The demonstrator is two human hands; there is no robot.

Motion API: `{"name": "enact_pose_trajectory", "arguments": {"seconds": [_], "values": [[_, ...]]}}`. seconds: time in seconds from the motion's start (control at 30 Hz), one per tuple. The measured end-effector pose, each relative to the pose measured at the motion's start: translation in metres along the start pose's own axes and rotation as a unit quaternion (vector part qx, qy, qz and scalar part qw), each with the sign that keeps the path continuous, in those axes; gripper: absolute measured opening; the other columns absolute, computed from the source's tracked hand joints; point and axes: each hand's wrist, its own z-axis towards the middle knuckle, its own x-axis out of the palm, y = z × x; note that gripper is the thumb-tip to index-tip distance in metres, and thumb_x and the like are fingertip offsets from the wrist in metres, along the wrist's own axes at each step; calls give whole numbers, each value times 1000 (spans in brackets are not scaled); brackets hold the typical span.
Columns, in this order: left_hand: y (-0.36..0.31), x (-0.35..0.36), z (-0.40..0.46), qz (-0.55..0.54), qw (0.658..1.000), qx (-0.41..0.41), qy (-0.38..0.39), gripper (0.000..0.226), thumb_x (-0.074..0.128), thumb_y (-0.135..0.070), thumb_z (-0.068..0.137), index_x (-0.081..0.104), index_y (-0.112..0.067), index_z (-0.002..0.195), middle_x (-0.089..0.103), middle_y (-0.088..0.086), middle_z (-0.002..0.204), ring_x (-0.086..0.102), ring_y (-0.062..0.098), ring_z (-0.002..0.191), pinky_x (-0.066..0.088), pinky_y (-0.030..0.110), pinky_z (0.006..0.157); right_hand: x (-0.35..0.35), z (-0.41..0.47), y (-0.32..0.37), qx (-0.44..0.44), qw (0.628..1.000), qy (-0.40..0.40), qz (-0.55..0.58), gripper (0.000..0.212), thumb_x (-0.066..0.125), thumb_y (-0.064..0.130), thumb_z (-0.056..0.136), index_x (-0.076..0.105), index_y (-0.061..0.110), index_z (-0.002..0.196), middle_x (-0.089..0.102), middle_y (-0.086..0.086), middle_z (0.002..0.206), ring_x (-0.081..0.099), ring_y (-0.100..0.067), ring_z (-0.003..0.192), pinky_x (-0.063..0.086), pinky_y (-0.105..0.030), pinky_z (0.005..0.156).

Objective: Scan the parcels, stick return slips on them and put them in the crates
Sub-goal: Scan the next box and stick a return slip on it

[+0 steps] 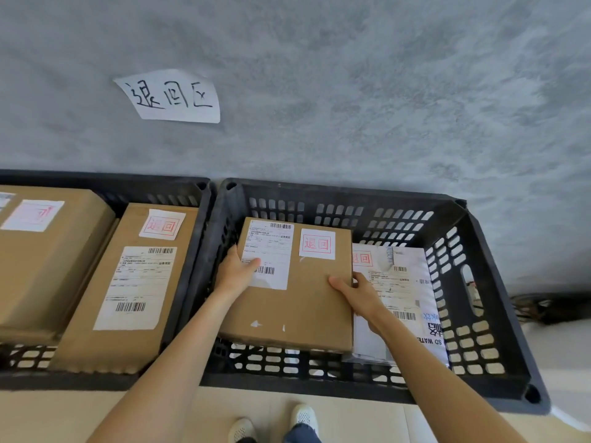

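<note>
Two black crates (499,282) sit against a grey wall (351,91); both hands' fingers (361,279) grip a cardboard parcel (303,298).

I stand on a pale floor (351,417). Two black perforated crates rest directly on it, side by side against the grey wall: the left crate (192,251) and the right crate (499,314), touching or nearly so.

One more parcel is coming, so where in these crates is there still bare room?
Right crate: bare mesh floor along its near wall, in front of the brown box that both hands hold, and a strip behind the white mailer. Left crate: crowded, two cardboard boxes fill it almost wall to wall.
</note>
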Motion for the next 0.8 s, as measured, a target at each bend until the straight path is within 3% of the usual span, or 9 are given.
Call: {"name": "enact_pose_trajectory", "arguments": {"seconds": [0.1,0.2,0.23,0.3,0.4,0.5,0.6,0.8], "values": [[-1,0,-3,10,1000,4,-6,49,61,-20,94,44,-12,139,60,5,131,58,24,116,45,31,86,-2,-1,2,11,1000,6,-2,68,63,44,89,35,14,143,53,1,119,53,-14,101,43,-21,62],[-11,-2,-11,65,996,51,-28,55,61,-20,93,41,-14,143,54,4,139,53,24,124,46,37,97,-7,-1,10,2,998,-17,-61,83,67,47,86,26,12,149,47,-7,140,50,-24,122,50,-38,91],[-19,-3,-16,89,992,75,-41,54,61,-20,94,41,-16,144,52,3,141,51,24,126,45,37,99,-9,0,17,-12,993,-37,-108,88,66,48,86,21,11,151,40,-10,147,43,-28,130,44,-43,101],[-38,-10,-23,135,982,115,-71,54,57,-22,96,38,-16,147,45,4,146,46,24,131,42,38,103,-15,-2,39,-49,976,-76,-199,88,63,46,89,16,10,153,29,-13,154,32,-31,139,35,-45,109],[-72,-35,-34,183,963,164,-113,56,54,-27,98,33,-14,149,37,6,153,36,24,139,36,41,110,-21,-10,90,-135,931,-77,-329,77,57,42,93,19,11,152,24,-13,156,26,-32,142,32,-44,111],[-109,-82,-49,229,939,208,-153,52,53,-24,98,37,-12,146,41,7,149,33,26,139,34,39,109,-17,-26,153,-248,870,-63,-422,65,52,39,97,26,12,150,26,-11,155,27,-30,141,35,-42,110],[-140,-146,-67,299,904,223,-207,48,51,-24,99,39,-9,143,44,9,145,35,27,134,34,37,106,-3,-56,225,-348,813,-77,-460,59,49,37,99,28,12,148,29,-9,153,29,-29,139,34,-41,109],[-159,-293,-133,367,851,165,-339,52,52,-27,97,37,-10,144,42,10,146,35,28,136,32,36,106,54,-159,357,-523,711,-109,-457,54,52,31,97,36,11,144,40,-9,147,34,-29,135,34,-37,104]]}}
